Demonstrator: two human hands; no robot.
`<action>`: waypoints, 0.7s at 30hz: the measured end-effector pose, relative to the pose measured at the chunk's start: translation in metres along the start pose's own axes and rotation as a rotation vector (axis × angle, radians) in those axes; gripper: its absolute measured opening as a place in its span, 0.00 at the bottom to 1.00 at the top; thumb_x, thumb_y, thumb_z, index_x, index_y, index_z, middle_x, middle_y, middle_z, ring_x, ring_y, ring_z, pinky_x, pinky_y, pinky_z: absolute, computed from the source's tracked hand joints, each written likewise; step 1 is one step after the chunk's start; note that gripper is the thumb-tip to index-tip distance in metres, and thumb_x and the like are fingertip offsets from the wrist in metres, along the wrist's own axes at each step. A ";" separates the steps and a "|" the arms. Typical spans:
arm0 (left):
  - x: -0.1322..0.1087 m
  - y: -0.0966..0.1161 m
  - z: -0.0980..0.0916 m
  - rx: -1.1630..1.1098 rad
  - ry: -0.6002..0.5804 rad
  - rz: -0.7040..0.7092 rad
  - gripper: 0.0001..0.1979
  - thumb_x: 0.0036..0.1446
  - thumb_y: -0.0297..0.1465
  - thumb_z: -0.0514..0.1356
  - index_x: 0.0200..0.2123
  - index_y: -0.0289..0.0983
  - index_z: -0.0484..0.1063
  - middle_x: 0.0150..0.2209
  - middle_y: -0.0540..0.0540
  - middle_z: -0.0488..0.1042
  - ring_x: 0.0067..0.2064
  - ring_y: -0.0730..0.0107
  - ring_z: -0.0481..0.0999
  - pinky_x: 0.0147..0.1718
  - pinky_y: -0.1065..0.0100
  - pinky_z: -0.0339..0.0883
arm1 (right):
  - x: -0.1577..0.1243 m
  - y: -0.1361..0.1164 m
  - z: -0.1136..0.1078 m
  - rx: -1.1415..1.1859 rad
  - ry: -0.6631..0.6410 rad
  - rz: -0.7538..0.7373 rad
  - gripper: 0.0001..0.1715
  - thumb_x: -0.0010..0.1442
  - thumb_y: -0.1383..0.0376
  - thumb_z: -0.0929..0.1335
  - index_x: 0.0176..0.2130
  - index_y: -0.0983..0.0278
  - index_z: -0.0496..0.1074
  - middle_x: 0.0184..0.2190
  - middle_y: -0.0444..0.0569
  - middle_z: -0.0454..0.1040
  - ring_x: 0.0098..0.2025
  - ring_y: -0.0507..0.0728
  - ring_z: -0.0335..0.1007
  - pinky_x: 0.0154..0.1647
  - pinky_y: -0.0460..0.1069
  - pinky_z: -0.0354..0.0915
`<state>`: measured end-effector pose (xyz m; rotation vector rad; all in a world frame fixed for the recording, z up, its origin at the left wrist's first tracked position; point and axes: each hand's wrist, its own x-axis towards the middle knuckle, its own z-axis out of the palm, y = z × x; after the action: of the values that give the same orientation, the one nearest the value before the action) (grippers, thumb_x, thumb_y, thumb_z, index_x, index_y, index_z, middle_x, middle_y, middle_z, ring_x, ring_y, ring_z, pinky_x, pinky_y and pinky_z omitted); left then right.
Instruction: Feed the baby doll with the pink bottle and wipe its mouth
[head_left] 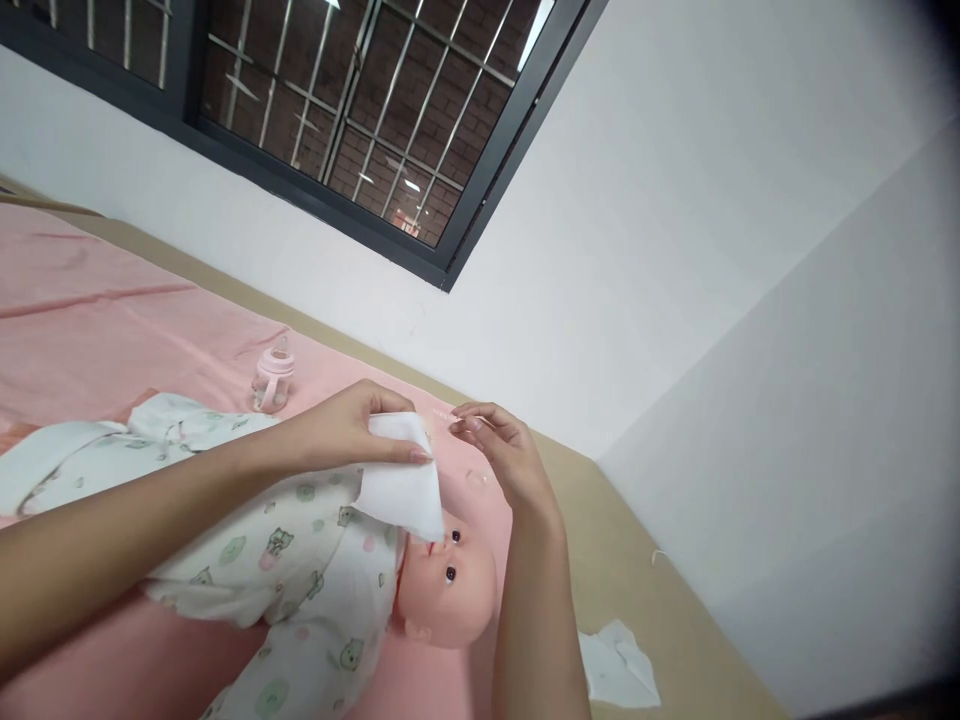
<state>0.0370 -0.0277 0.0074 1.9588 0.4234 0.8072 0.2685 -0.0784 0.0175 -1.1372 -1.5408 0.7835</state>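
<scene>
A baby doll in a white printed romper lies on a pink sheet, head toward the right. My left hand is closed on a folded white wipe that hangs over the doll's mouth and chin. My right hand hovers just right of the wipe, above the doll's head, thumb and forefinger pinched together; whether anything is between them I cannot make out.
A small pink baby bottle stands on the sheet behind the doll. A crumpled white wipe lies on the tan mattress edge at the right. A white wall and a barred dark window stand behind.
</scene>
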 end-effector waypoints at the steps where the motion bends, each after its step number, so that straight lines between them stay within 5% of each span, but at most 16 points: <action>1: 0.001 -0.003 0.003 -0.007 -0.014 -0.026 0.15 0.51 0.42 0.64 0.28 0.35 0.72 0.29 0.50 0.72 0.33 0.69 0.71 0.30 0.72 0.62 | 0.003 0.009 -0.005 0.018 0.020 0.025 0.12 0.55 0.56 0.72 0.35 0.61 0.76 0.40 0.47 0.74 0.39 0.53 0.71 0.51 0.53 0.67; 6: 0.002 -0.022 0.026 -0.059 -0.181 -0.152 0.18 0.49 0.42 0.65 0.24 0.34 0.65 0.24 0.53 0.63 0.28 0.74 0.64 0.24 0.74 0.53 | 0.016 0.069 -0.031 0.105 0.076 0.236 0.17 0.50 0.53 0.74 0.34 0.63 0.75 0.40 0.47 0.74 0.37 0.52 0.71 0.51 0.53 0.66; 12: -0.005 -0.024 0.046 0.200 -0.247 -0.211 0.13 0.49 0.38 0.61 0.23 0.36 0.63 0.22 0.55 0.59 0.26 0.75 0.60 0.22 0.72 0.48 | 0.015 0.133 -0.042 0.126 0.088 0.443 0.24 0.42 0.50 0.76 0.34 0.64 0.75 0.37 0.48 0.76 0.36 0.52 0.73 0.45 0.49 0.66; 21: -0.009 -0.035 0.062 0.466 -0.207 -0.052 0.10 0.48 0.32 0.57 0.20 0.37 0.58 0.22 0.53 0.64 0.27 0.71 0.63 0.24 0.69 0.48 | 0.006 0.160 -0.036 0.133 0.028 0.544 0.21 0.46 0.53 0.76 0.34 0.66 0.75 0.38 0.53 0.78 0.40 0.55 0.75 0.50 0.50 0.66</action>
<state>0.0738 -0.0554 -0.0470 2.4227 0.5725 0.4913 0.3462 -0.0206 -0.1150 -1.4805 -1.1404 1.2033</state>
